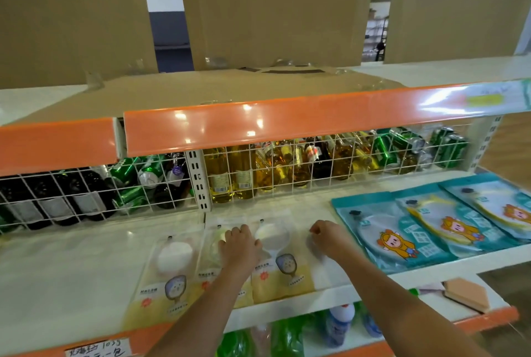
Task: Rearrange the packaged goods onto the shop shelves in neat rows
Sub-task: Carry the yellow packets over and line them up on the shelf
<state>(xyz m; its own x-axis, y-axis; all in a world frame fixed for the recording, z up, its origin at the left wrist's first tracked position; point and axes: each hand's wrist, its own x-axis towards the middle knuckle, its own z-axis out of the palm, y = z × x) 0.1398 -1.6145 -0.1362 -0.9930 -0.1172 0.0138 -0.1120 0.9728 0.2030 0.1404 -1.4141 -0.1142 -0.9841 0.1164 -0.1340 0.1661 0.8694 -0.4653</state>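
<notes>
Several flat yellow-and-white packets lie side by side on the white shelf (pixel 86 264). One packet (pixel 169 273) lies at the left and another (pixel 280 264) in the middle. My left hand (pixel 238 247) rests on the packet between them (pixel 208 267), fingers curled over its upper part. My right hand (pixel 327 237) pinches the top of a pale packet (pixel 327 269) at the right end of the row; my hand and arm hide most of it. Three teal cartoon packets (pixel 402 239) overlap in a row further right.
A white wire grid (pixel 287 172) backs the shelf, with bottles and green cans behind it. An orange-edged upper shelf (pixel 258 124) overhangs, carrying cardboard boxes (pixel 273 11). Below are green and blue bottles (pixel 339 325) and an orange sponge block (pixel 465 293).
</notes>
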